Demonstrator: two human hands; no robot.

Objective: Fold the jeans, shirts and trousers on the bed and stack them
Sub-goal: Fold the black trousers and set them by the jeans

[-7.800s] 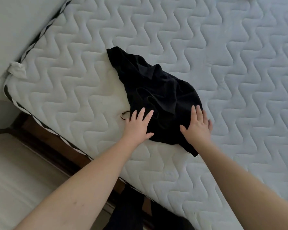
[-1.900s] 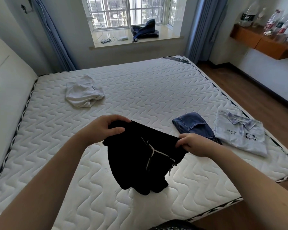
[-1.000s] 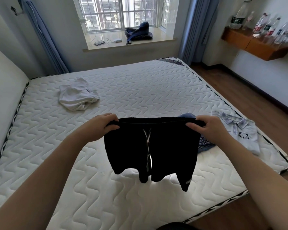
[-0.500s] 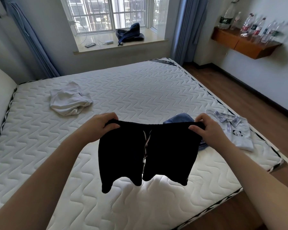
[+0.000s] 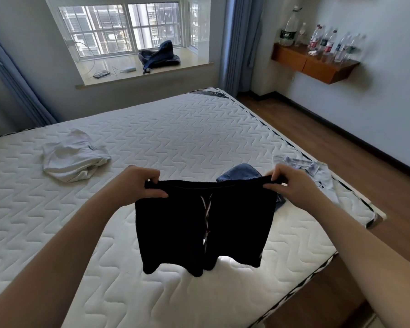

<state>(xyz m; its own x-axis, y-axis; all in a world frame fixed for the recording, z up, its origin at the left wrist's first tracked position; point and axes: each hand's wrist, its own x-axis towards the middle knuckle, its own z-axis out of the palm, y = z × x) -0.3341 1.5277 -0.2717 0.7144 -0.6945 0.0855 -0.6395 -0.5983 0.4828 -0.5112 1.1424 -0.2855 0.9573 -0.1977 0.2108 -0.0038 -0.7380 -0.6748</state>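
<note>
A pair of black shorts [image 5: 175, 228] with a white drawstring hangs in the air above the white quilted mattress [image 5: 175, 138]. My left hand [image 5: 140, 185] pinches the left end of the waistband and my right hand [image 5: 287, 183] pinches the right end, stretching it flat. Both legs dangle free. Behind the shorts, blue jeans [image 5: 242, 172] lie partly hidden. A pale printed shirt [image 5: 317, 176] lies near the bed's right edge. A crumpled white garment [image 5: 71, 157] sits at the far left of the mattress.
The bed's right edge borders a wooden floor [image 5: 341, 147]. A wooden wall shelf [image 5: 313, 65] holds several bottles. A dark bag [image 5: 159, 55] and cables lie on the window sill beyond the bed. Blue curtains hang on both sides of the window.
The shorts went from lying crumpled on the mattress to being lifted and spread by the waistband. In the last second my hands pulled slightly further apart and the legs swung.
</note>
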